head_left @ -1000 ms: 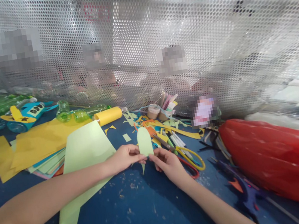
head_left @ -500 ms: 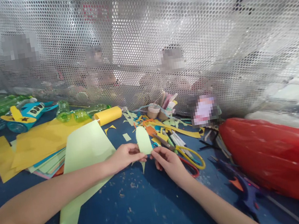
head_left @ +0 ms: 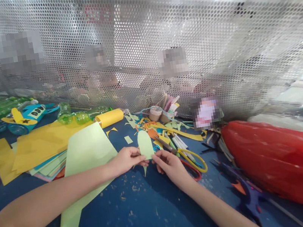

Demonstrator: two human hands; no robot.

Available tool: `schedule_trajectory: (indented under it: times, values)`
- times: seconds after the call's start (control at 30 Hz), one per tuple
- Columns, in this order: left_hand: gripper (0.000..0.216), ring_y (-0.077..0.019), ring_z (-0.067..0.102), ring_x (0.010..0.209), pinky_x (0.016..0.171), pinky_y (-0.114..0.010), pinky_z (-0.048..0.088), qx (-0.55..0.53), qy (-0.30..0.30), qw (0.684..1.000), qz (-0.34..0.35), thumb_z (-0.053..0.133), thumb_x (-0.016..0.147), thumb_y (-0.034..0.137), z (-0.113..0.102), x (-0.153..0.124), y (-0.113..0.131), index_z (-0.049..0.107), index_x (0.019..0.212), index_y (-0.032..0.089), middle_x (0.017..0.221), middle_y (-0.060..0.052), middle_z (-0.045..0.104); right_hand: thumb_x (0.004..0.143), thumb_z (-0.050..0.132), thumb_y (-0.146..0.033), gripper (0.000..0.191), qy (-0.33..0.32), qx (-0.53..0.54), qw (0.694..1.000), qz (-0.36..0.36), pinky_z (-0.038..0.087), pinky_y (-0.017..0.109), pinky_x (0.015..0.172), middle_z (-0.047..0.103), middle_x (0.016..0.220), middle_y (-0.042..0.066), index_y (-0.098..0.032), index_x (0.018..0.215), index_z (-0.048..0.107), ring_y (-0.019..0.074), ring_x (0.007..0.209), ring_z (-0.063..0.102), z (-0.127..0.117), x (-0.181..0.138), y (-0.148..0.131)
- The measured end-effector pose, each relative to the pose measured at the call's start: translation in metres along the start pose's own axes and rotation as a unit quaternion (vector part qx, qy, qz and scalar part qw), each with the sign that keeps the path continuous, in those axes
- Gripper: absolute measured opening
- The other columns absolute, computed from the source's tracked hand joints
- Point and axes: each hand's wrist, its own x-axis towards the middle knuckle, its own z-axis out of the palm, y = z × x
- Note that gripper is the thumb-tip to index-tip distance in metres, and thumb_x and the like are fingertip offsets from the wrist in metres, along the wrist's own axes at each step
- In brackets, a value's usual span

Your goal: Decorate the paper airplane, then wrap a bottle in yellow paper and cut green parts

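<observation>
A small light-green paper cutout (head_left: 145, 145) with a rounded top stands upright between my hands. My left hand (head_left: 131, 158) pinches its lower left corner, and my right hand (head_left: 168, 164) pinches the lower right corner. Under my left forearm lies a large light-green paper sheet (head_left: 88, 150), partly covered by the arm. Close beyond my right hand rest yellow-handled scissors (head_left: 193, 158) and a red-handled pair (head_left: 192, 170), partly hidden. A thin green paper scrap (head_left: 145, 170) shows just below the cutout.
Yellow sheets (head_left: 41, 144) lie at the left, near a blue-and-yellow bottle plane (head_left: 29, 116). A yellow-wrapped bottle (head_left: 109, 118), paper scraps (head_left: 180, 124) and markers (head_left: 180, 143) lie ahead. At right are a purple glue gun (head_left: 250, 192) and red plastic bag (head_left: 280, 162). A perforated metal screen (head_left: 133, 35) stands behind.
The cutout has dipped very slightly toward me, with both hands still pinching its lower corners. Everything else on the table looks the same.
</observation>
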Motion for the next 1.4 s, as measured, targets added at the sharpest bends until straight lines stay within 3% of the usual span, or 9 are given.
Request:
schedule_trajectory:
  times: [0.33,0.5,0.63,0.8,1.03,1.23,1.4]
  values:
    - [0.035,-0.0191,0.068,0.079,0.078,-0.030,0.052,-0.017,-0.007,1.000,-0.003,0.073,0.070,0.042,0.0012,-0.0029,0.0051,0.070,0.086,0.011,0.084,-0.009,0.073,0.082,0.057,-0.051,0.033,-0.003,-0.005,1.000,0.000,0.035,0.023,0.046,0.048,0.047,-0.006,-0.020,0.072,0.053,0.0094,0.042,0.042,-0.0001,0.0003,-0.0016]
    - [0.046,-0.0188,0.067,0.073,0.075,-0.031,0.052,-0.129,0.003,0.992,-0.010,0.062,0.076,0.053,-0.0001,0.0006,0.0041,0.071,0.083,0.008,0.081,-0.012,0.072,0.083,0.056,-0.049,0.031,-0.008,0.005,1.000,-0.002,0.037,0.023,0.047,0.047,0.049,-0.007,-0.020,0.074,0.050,0.0097,0.043,0.044,-0.0002,-0.0007,-0.0014]
    - [0.038,-0.0170,0.066,0.069,0.071,-0.028,0.052,-0.198,0.046,0.979,-0.015,0.063,0.077,0.046,-0.0026,0.0052,0.0015,0.070,0.082,0.008,0.074,-0.010,0.071,0.083,0.055,-0.047,0.030,-0.013,0.028,1.000,-0.007,0.036,0.022,0.047,0.046,0.048,-0.007,-0.021,0.071,0.045,0.0099,0.045,0.044,-0.0005,-0.0026,-0.0024]
    - [0.028,-0.0159,0.066,0.071,0.075,-0.028,0.051,-0.164,0.043,0.985,-0.008,0.072,0.071,0.032,-0.0024,0.0031,0.0037,0.070,0.086,0.008,0.080,-0.009,0.071,0.084,0.053,-0.046,0.028,-0.008,0.035,0.999,-0.008,0.036,0.022,0.047,0.048,0.046,-0.008,-0.022,0.074,0.043,0.0103,0.044,0.044,-0.0004,-0.0036,-0.0009]
    - [0.034,-0.0149,0.065,0.073,0.081,-0.032,0.050,-0.155,0.043,0.987,0.005,0.078,0.066,0.033,-0.0029,0.0022,-0.0003,0.070,0.088,0.008,0.085,-0.010,0.071,0.086,0.051,-0.051,0.030,0.022,0.036,0.999,-0.009,0.036,0.021,0.044,0.044,0.045,-0.010,-0.023,0.078,0.042,0.0097,0.041,0.043,0.0018,-0.0022,-0.0038]
    - [0.039,-0.0157,0.066,0.074,0.080,-0.032,0.051,-0.112,0.043,0.993,0.010,0.079,0.064,0.032,-0.0018,0.0016,0.0003,0.069,0.094,0.009,0.090,-0.010,0.071,0.079,0.062,-0.046,0.036,0.055,0.089,0.994,-0.017,0.036,0.019,0.038,0.043,0.058,-0.012,-0.025,0.079,0.032,0.0061,0.038,0.045,0.0049,-0.0007,-0.0062]
    - [0.041,-0.0200,0.065,0.087,0.082,-0.033,0.050,-0.062,0.016,0.997,0.033,0.077,0.066,0.032,-0.0007,0.0002,0.0004,0.067,0.101,0.012,0.096,-0.009,0.071,0.082,0.057,-0.040,0.023,-0.006,0.051,0.998,-0.028,0.039,0.020,0.040,0.052,0.075,-0.006,-0.023,0.087,0.043,0.0053,0.042,0.050,0.0042,-0.0036,-0.0062]
